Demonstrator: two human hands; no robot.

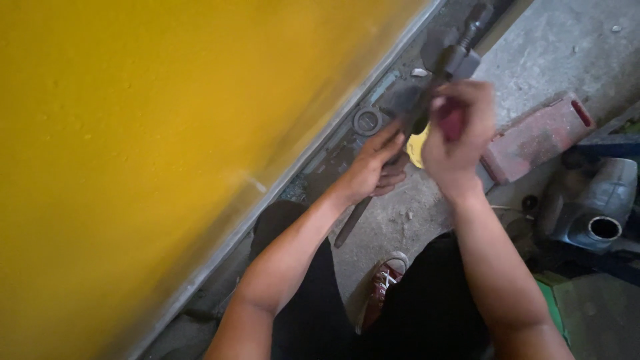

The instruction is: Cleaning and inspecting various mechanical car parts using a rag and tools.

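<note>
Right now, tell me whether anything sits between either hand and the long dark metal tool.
Nothing visible does. The left hand already grips the shaft of the long dark metal tool, and the right hand closes on a dark red handle at it. The blurred frame hides finer detail.

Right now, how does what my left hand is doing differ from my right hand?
The left hand sits lower and nearer the yellow panel, fingers wrapped round the long dark metal tool; the right hand is higher, closed round a dark red handle. The left hand shows its back, fingers pointing up along the tool; the right hand is curled into a fist. Both hands are bare and meet at the same tool, above the concrete floor.
</note>
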